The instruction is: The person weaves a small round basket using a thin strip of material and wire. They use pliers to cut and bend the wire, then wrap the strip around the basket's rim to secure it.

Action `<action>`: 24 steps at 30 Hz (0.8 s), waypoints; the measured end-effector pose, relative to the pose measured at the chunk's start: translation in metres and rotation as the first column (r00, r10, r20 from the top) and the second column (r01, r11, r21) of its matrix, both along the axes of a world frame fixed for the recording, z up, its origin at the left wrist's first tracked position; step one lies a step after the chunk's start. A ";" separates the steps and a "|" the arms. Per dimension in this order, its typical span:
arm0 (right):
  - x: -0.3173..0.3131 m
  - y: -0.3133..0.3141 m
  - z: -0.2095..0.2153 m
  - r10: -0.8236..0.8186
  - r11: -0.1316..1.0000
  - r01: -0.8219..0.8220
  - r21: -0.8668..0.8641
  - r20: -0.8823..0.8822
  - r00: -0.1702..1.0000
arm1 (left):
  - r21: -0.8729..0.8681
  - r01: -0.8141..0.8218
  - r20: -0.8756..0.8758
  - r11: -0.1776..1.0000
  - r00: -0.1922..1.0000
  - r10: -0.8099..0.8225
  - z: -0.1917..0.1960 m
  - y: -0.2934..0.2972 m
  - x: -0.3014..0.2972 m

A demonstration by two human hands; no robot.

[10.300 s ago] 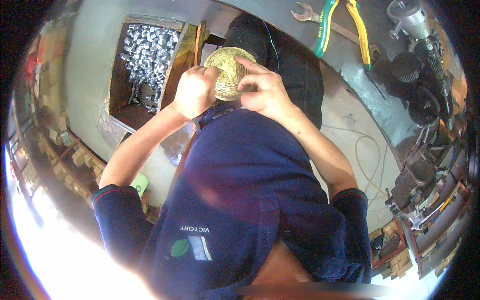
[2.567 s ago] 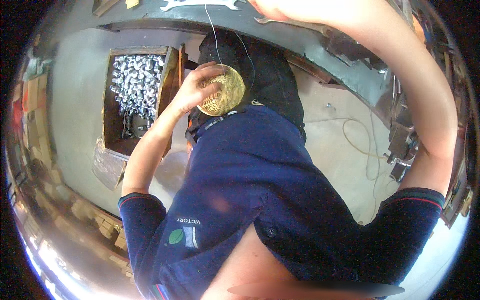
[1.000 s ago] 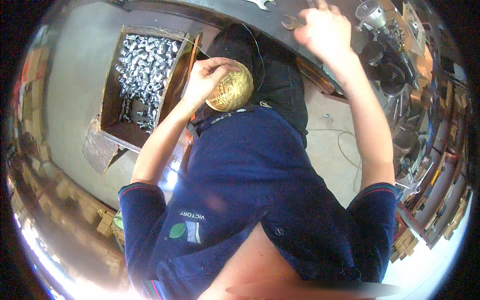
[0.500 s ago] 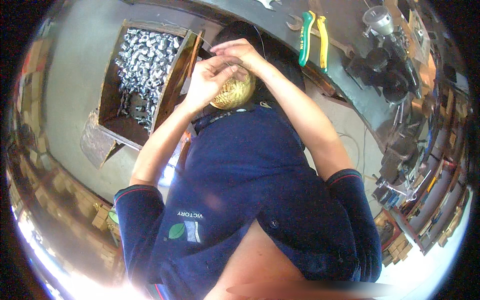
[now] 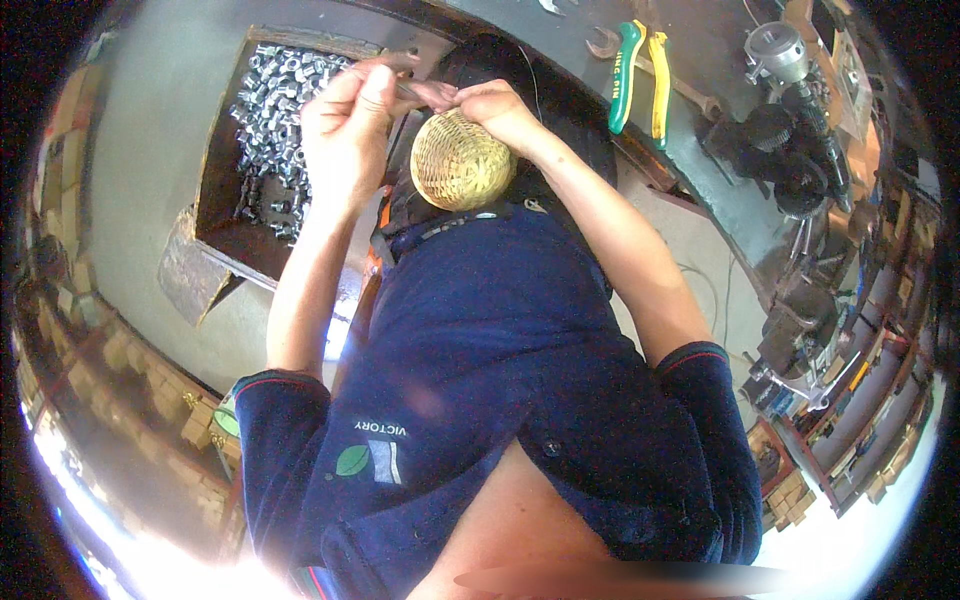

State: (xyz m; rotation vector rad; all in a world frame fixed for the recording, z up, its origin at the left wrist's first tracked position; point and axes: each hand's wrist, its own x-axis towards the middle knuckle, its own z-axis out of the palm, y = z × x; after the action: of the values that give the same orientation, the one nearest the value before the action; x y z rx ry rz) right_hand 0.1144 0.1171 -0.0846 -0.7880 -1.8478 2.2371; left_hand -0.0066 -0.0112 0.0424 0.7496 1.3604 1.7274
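If the legs shift, or either hand tugs sideways, the yellow basket (image 5: 462, 168) could tip or roll off the dark trousers (image 5: 572, 160), since neither hand is clearly wrapped around it, and it could end up against the wooden box (image 5: 238, 250) of metal nuts (image 5: 275, 120) near the left hand (image 5: 352, 125). Both grips look pressed together, the left one raised beside the box and the right hand (image 5: 497, 112) at the basket's upper edge, though I cannot tell what either pinches. The basket itself sits in the lap, small, round and bowl-like, its woven rows looking even.
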 end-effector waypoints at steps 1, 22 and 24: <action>-0.001 0.000 -0.001 0.008 1.000 -0.008 0.027 0.002 1.000 | 0.114 0.008 0.090 0.993 0.996 -0.019 0.012 0.003 0.000; 0.005 0.000 -0.003 -0.101 0.988 0.107 -0.108 0.058 0.993 | -0.503 0.470 0.496 0.725 0.844 -0.203 -0.001 -0.039 0.029; 0.006 0.000 -0.004 -0.105 0.990 0.108 -0.090 0.041 0.994 | -0.477 0.353 0.426 0.805 0.894 -0.139 -0.005 -0.036 0.019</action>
State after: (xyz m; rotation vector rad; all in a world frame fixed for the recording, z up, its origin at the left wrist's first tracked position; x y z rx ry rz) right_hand 0.1201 0.1171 -0.0889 -0.9248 -1.6849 2.2691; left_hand 0.0127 -0.0476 0.0378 0.2389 1.3179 1.1067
